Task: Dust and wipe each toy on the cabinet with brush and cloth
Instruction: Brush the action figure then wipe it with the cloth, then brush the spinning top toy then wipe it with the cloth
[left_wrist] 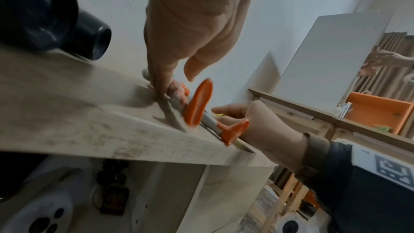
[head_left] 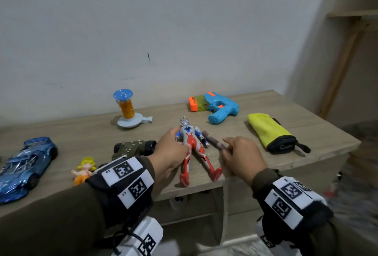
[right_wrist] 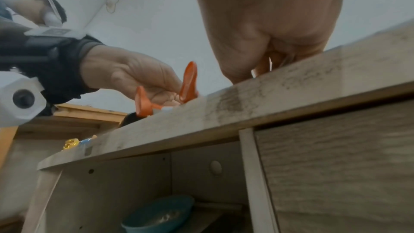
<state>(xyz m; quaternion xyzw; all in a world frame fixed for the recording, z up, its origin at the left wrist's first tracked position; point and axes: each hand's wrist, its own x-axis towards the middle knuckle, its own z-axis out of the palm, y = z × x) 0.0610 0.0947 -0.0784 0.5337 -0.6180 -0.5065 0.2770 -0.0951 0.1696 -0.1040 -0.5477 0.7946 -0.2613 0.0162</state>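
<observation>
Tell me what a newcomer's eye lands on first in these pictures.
First, the red, silver and blue action figure lying on its back at the cabinet's front edge, the left hand gripping its torso. Just right of it the right hand reaches onto the dark brush. Next come the bright colours: the blue toy gun at the back, the yellow cloth to the right, the blue car far left.
</observation>
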